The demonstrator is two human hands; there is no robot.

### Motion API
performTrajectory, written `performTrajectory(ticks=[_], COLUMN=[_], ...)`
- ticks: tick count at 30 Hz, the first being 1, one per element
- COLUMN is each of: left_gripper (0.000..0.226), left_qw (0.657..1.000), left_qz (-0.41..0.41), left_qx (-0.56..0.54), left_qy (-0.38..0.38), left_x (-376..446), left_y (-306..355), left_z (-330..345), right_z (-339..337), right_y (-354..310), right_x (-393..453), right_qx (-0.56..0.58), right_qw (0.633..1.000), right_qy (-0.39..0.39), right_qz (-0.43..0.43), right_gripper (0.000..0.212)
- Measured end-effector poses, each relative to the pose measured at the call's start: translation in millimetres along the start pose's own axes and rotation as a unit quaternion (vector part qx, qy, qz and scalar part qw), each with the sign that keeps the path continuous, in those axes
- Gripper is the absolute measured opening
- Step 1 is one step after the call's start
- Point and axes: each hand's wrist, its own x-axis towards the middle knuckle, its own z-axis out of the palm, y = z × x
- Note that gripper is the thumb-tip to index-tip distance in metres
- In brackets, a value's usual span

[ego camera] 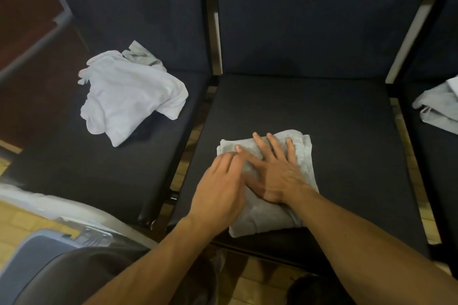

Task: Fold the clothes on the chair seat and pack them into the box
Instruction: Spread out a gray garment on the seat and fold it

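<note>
I press both flat, open hands, left hand [220, 181] and right hand [275, 168], on the folded grey garment [267, 220] on the chair seat [347, 131], smoothing it; lifting it toward the box [32, 255] likely comes next.

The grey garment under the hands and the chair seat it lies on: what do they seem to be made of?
The grey garment looks like soft, matte knit cloth, probably cotton jersey: it folds into limp layers and creases under the flat right hand and left hand. The chair seat looks like dark, padded upholstery, fabric or faux leather; its rounded edges show a faint sheen.
</note>
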Motion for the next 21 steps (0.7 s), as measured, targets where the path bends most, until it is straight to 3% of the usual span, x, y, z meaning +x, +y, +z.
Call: performTrajectory(ticks=[3, 5, 7, 9, 11, 13, 15, 17, 21], left_gripper=[0.081, 0.104, 0.12, 0.13, 0.136, 0.139, 0.127, 0.098, 0.048], left_qw=[0.995, 0.986, 0.971, 0.957, 0.955, 0.977, 0.979, 0.958, 0.939], left_qz=[-0.065, -0.064, -0.027, 0.016, 0.037, -0.026, -0.17, -0.278, -0.321], left_qx=[0.007, 0.088, 0.161, 0.196, 0.19, 0.105, 0.007, 0.005, -0.068], left_qy=[-0.074, -0.123, -0.174, -0.212, -0.224, -0.186, -0.111, -0.071, -0.103], left_x=[6.7, 3.4, 5.4, 10.7, 13.3, 12.1, 10.5, 11.9, 17.4], left_y=[-15.3, -32.4, -44.5, -51.8, -56.3, -53.0, -43.3, -36.1, -22.7], left_z=[26.6, 38.5, 36.1, 25.7, 14.7, 7.6, 5.9, 8.0, 22.7], right_z=[0.5, 0.2, 0.2, 2.8, 5.4, 2.4, -5.1, -14.6, -27.4], right_y=[5.2, 16.0, 35.4, 53.6, 59.9, 54.7, 47.3, 38.5, 22.5], right_x=[-4.5, -10.6, -17.1, -24.7, -28.9, -32.5, -38.8, -46.7, -59.4], right_qx=[0.031, 0.065, 0.079, 0.081, 0.078, 0.087, 0.087, 0.079, 0.124], right_qw=[0.999, 0.993, 0.985, 0.977, 0.971, 0.956, 0.935, 0.926, 0.921], right_qy=[0.036, 0.097, 0.134, 0.116, 0.107, 0.15, 0.178, 0.139, 0.018], right_qz=[-0.023, -0.006, 0.076, 0.162, 0.199, 0.237, 0.296, 0.343, 0.37], right_gripper=[0.07, 0.064, 0.06, 0.061, 0.064, 0.07, 0.076, 0.082, 0.081])
